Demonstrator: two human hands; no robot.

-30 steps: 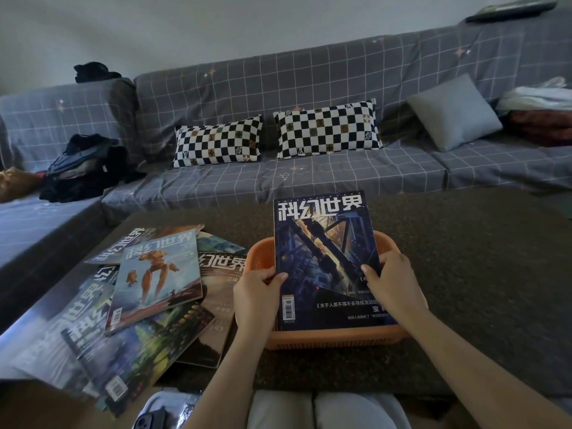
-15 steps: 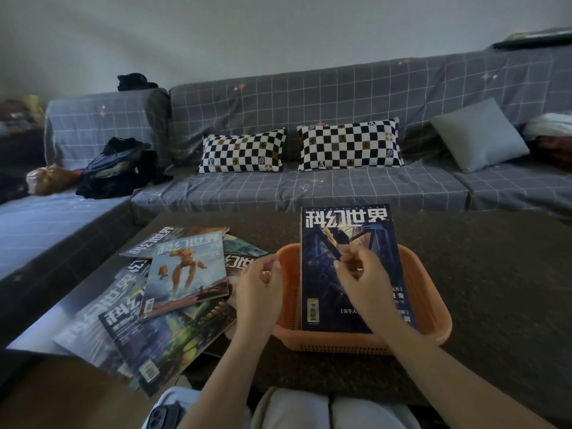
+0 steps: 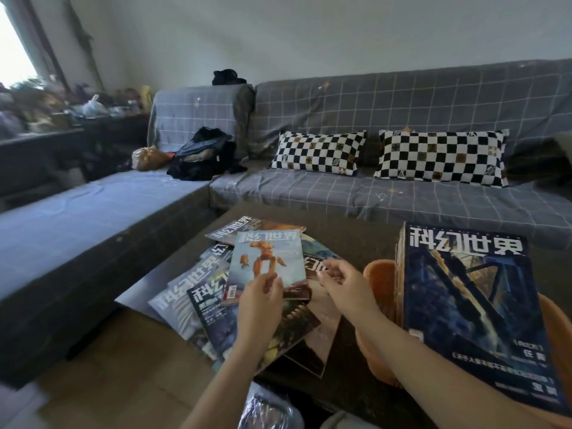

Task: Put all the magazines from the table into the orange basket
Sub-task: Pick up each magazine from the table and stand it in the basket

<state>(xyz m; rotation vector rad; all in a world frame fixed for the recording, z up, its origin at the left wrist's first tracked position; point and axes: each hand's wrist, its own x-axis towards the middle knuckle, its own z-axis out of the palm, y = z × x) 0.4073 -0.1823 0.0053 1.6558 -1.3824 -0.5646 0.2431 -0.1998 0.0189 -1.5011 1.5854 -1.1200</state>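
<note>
Magazines (image 3: 235,292) lie fanned on the table (image 3: 365,243), left of the orange basket (image 3: 379,277), which holds a blue magazine (image 3: 470,305). Left hand (image 3: 260,301) and right hand (image 3: 343,281) hover above with loose, empty fingers. Sofa (image 3: 402,193) stands behind.

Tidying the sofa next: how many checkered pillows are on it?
2. One checkered pillow leans against the sofa backrest near the middle; the other checkered pillow leans beside it, to its right.

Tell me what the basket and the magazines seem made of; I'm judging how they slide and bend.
The basket looks like moulded plastic: uniform orange, smooth rounded rim, dull sheen. The magazines look like glossy coated paper: printed covers catch pale light, and their thin edges fan loosely in the pile. The table looks like dark speckled stone or laminate; I cannot tell which.
</note>
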